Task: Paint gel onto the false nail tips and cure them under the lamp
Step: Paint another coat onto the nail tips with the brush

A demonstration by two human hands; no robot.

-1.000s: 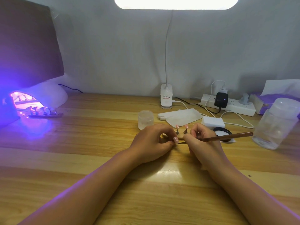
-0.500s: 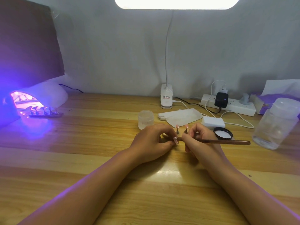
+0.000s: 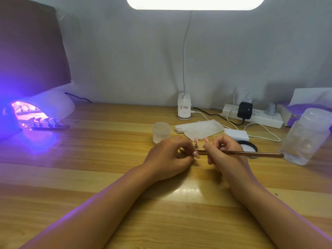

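Brown and slim, the gel brush [image 3: 251, 154] is pinched in the fingers of the right hand [image 3: 224, 155], its tip pointing at the left hand [image 3: 170, 157]. The left fingers are curled tight, but I cannot tell what they pinch. Pink false nail tips on metal stands [image 3: 196, 140] rise just behind both hands on the wooden surface [image 3: 107, 177]. A strip of further tips [image 3: 52, 125] lies at the mouth of the violet-glowing white dome lamp [image 3: 53, 106].

A white desk lamp [image 3: 195, 2] blows out at the top edge and leaves a glare patch on the wooden table [image 3: 89, 177]. Violet light spills from the curing lamp [image 3: 53, 106] at left — rimming both forearms [image 3: 100, 209]. Wide-lens bowing at the edges; the right-hand jar [image 3: 305, 137] looks soft.
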